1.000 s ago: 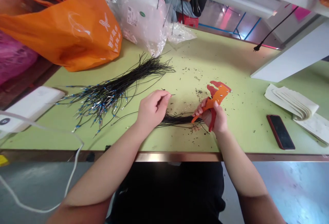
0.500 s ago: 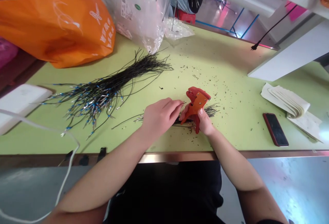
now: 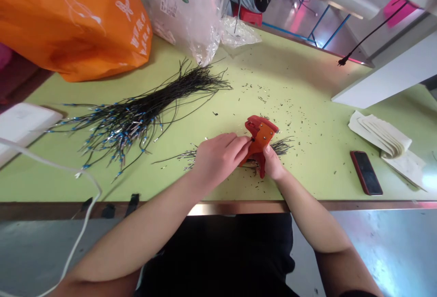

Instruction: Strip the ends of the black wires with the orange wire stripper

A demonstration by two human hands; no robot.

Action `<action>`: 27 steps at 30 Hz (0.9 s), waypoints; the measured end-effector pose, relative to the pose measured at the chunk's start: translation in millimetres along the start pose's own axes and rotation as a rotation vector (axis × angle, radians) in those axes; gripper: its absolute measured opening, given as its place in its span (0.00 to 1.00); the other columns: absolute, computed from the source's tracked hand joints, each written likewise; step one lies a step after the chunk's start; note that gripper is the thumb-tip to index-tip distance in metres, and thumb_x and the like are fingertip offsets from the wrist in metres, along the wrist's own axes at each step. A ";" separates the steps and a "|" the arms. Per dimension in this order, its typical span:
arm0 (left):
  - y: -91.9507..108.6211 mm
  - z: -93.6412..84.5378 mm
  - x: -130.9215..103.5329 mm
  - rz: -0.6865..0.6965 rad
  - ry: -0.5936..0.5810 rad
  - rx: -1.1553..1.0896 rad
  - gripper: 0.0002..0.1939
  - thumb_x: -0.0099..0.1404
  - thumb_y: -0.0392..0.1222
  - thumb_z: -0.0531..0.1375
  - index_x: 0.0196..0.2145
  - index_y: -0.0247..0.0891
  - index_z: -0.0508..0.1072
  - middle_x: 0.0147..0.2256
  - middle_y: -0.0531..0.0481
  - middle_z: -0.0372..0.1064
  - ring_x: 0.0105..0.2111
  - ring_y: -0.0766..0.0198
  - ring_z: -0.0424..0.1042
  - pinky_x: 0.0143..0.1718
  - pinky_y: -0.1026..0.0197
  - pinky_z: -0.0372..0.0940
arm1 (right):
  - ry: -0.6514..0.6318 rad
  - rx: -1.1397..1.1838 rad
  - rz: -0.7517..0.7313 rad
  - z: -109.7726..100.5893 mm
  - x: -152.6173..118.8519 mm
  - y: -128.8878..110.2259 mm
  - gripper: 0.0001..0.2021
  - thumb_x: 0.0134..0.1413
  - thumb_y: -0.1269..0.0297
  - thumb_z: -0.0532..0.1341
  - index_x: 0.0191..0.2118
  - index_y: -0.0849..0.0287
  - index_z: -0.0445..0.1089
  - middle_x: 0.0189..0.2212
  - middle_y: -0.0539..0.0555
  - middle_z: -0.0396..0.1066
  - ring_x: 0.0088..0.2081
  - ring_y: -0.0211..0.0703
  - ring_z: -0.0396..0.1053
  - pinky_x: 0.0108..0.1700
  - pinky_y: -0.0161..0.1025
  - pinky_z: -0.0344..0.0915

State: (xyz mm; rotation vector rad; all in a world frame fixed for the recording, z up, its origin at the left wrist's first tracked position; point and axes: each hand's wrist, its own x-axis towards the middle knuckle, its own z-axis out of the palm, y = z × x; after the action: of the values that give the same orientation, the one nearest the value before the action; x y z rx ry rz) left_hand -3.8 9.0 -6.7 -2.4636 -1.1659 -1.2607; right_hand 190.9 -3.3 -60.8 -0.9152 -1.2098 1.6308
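Observation:
My right hand is wrapped round the handles of a red and orange hand tool, its jaws pointing up and left. The closed fingers of my left hand pinch at the tool's jaws; what they hold is too small and hidden to name. Beneath both hands lies a small bunch of dark wires, its silvery ends showing left of my left hand. A larger bundle of black wires with blue and silver ends lies on the table to the left.
An orange bag and clear plastic bags stand at the back left. On the right are a phone and folded paper strips. Dark scraps are scattered over the green table. A white cable crosses the left edge.
My left hand has moved right, bringing its fingertips up to the tool's jaws. My right hand still holds the tool in nearly the same place. The view has shifted slightly.

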 end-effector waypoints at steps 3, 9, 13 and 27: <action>1.8 -0.2 0.8 0.011 0.017 -0.023 0.05 0.73 0.35 0.61 0.36 0.38 0.76 0.24 0.56 0.71 0.24 0.68 0.69 0.22 0.63 0.54 | 0.018 -0.016 0.002 -0.4 0.4 0.3 0.31 0.57 0.28 0.59 0.45 0.54 0.73 0.40 0.57 0.78 0.49 0.58 0.77 0.52 0.55 0.77; 4.4 0.1 0.6 0.023 0.026 -0.033 0.05 0.73 0.34 0.61 0.36 0.38 0.74 0.25 0.56 0.71 0.23 0.68 0.69 0.22 0.63 0.56 | 0.037 0.018 -0.034 -1.7 2.8 3.6 0.30 0.59 0.30 0.59 0.47 0.53 0.73 0.41 0.57 0.78 0.51 0.58 0.77 0.52 0.55 0.78; 5.5 0.2 0.5 0.042 0.041 -0.042 0.03 0.71 0.33 0.61 0.38 0.38 0.74 0.26 0.56 0.71 0.24 0.67 0.70 0.23 0.62 0.58 | 0.076 0.021 -0.046 -0.2 2.5 2.3 0.31 0.58 0.30 0.60 0.49 0.52 0.73 0.40 0.57 0.78 0.49 0.58 0.78 0.46 0.55 0.80; 10.1 -5.5 1.8 0.093 0.081 -0.079 0.04 0.70 0.31 0.62 0.39 0.37 0.72 0.26 0.57 0.70 0.24 0.68 0.68 0.25 0.63 0.61 | 0.152 -0.129 -0.157 -4.4 -3.4 10.5 0.34 0.60 0.26 0.52 0.48 0.52 0.73 0.38 0.59 0.76 0.44 0.58 0.78 0.50 0.58 0.78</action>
State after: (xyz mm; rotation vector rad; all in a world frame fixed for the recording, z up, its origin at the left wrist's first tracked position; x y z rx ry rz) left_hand 0.4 0.6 0.3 -2.4644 -0.9889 -1.3904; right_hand 193.7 -6.5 -71.8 -0.9808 -1.2585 1.3478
